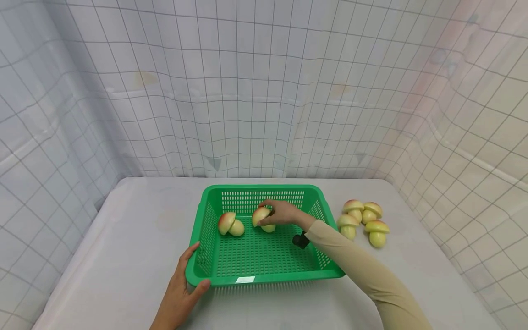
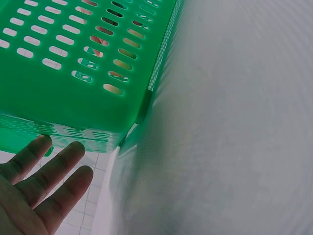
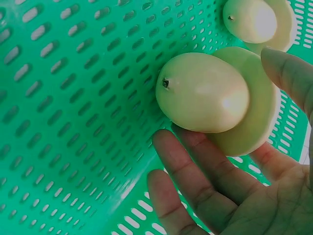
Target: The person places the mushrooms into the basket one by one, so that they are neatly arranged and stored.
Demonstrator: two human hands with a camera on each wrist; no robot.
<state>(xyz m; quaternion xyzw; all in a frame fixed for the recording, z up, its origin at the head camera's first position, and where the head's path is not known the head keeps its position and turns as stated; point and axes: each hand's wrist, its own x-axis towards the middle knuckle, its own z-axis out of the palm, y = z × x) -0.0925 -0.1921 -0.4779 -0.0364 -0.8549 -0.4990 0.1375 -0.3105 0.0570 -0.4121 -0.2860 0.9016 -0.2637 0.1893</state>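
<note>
My right hand (image 1: 283, 212) cups a pale yellow-green toy mushroom with a pinkish cap (image 1: 262, 218) on the floor of the green slotted plastic basket (image 1: 222, 275), thumb and fingers (image 3: 195, 166) loosely round its cap. My left hand (image 1: 181, 288) grips the basket's near corner. I'd best let it settle gently beside the other mushroom (image 1: 231, 224), keeping the basket steady.

basket (image 1: 255, 256): green perforated plastic, slightly glossy | toy mushrooms (image 1: 363, 220): smooth, glossy | tabletop (image 1: 136, 238): matt white cloth
</note>
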